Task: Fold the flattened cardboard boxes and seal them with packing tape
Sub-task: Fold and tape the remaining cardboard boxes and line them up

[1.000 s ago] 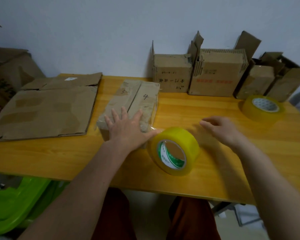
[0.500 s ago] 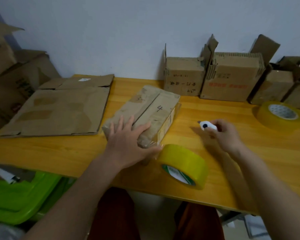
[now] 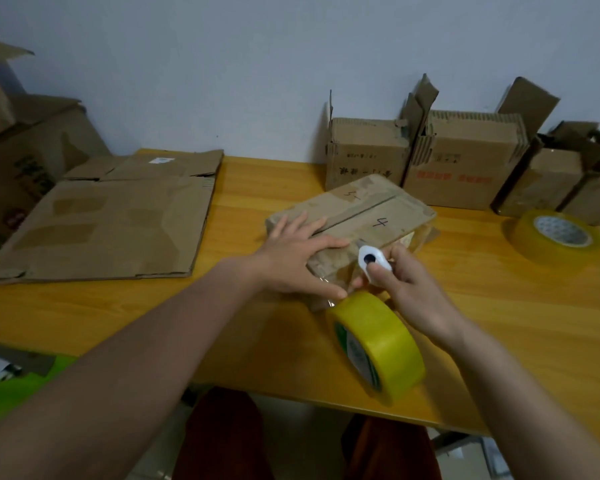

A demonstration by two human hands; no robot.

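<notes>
A folded cardboard box (image 3: 368, 209) marked 3 and 4 lies on the wooden table (image 3: 499, 306). My left hand (image 3: 298, 258) presses flat on its near end, fingers spread. My right hand (image 3: 409, 289) holds a small white cutter (image 3: 373, 262) with a black button at the box's near corner. A yellow roll of packing tape (image 3: 378, 344) stands on edge just in front of the box, near the table's front edge, with a clear strip running to the box.
Flattened cardboard (image 3: 104, 223) lies at the left of the table. Several folded open boxes (image 3: 465, 161) line the back wall. A second tape roll (image 3: 556, 237) lies flat at the right. Large boxes (image 3: 21, 161) stand off the left; something green (image 3: 0, 386) sits below.
My right hand picked up the white cutter from the table and brought it left to the box's near corner. The tape roll shifted toward the front edge. My left hand stayed on the box.
</notes>
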